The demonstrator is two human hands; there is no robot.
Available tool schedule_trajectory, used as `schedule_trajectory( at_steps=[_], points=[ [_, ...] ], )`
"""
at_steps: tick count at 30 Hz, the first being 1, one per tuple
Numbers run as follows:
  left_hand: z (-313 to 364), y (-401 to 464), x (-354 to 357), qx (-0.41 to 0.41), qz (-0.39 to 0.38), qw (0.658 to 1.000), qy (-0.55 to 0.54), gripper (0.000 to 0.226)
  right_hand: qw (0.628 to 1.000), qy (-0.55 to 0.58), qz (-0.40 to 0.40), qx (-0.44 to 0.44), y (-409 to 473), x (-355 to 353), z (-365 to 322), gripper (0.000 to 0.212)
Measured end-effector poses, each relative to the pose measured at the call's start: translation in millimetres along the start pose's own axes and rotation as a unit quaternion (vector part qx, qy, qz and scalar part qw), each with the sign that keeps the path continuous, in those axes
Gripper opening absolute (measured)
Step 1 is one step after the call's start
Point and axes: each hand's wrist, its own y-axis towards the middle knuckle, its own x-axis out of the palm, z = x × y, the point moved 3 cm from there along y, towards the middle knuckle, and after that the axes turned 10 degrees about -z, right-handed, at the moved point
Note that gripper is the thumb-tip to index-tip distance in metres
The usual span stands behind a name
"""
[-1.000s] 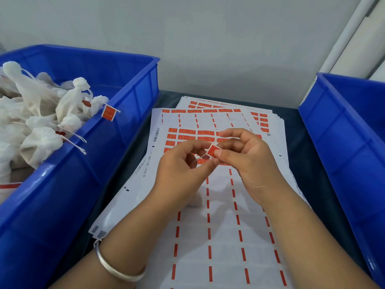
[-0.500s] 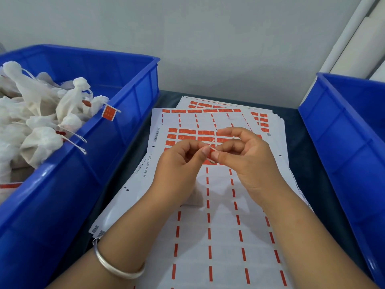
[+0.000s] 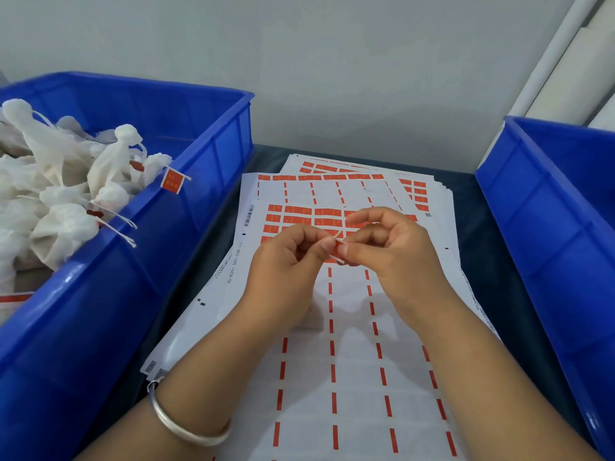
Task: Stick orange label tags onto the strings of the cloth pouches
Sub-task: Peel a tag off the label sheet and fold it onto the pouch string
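My left hand [image 3: 286,274] and my right hand [image 3: 392,257] meet fingertip to fingertip above the label sheets [image 3: 332,367]. Between them they pinch a thin white pouch string [image 3: 336,238] and a small orange label tag [image 3: 331,259], which is mostly hidden by the fingers. A pale bit of the cloth pouch [image 3: 312,319] shows under my left palm. Several unpeeled orange labels [image 3: 293,211] remain in rows at the sheet's far end.
A blue bin [image 3: 213,168] on the left holds several white cloth pouches [image 3: 66,201]; one tagged string [image 3: 172,183] hangs over its rim. Another blue bin [image 3: 549,234] stands on the right. A grey wall closes the back.
The orange tag, open and visible between my fingertips a second ago, is now folded onto the string and mostly covered by my fingers. Both hands stayed in place.
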Motion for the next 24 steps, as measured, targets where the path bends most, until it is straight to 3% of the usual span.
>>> schedule_trajectory(
  at_steps=[3,12,19,24],
  points=[
    [3.4,-1.1,-0.7,0.002,0.016,1.000,-0.023,0.006,0.999,0.033,0.009,0.001,-0.4,-2.3,0.5,0.024],
    [-0.7,-1.2,4.2,-0.035,-0.034,0.997,-0.067,0.020,0.992,0.101,0.074,-0.007,1.7,-14.8,5.6,0.021],
    [-12.1,-0.4,12.3,-0.102,-0.115,0.988,0.031,0.021,0.969,0.220,0.108,0.024,5.5,-20.1,19.0,0.019],
    [-15.7,-1.7,14.5,-0.088,-0.136,0.986,0.041,0.012,0.953,0.278,0.115,0.044,7.1,-19.5,27.8,0.015]
  ],
)
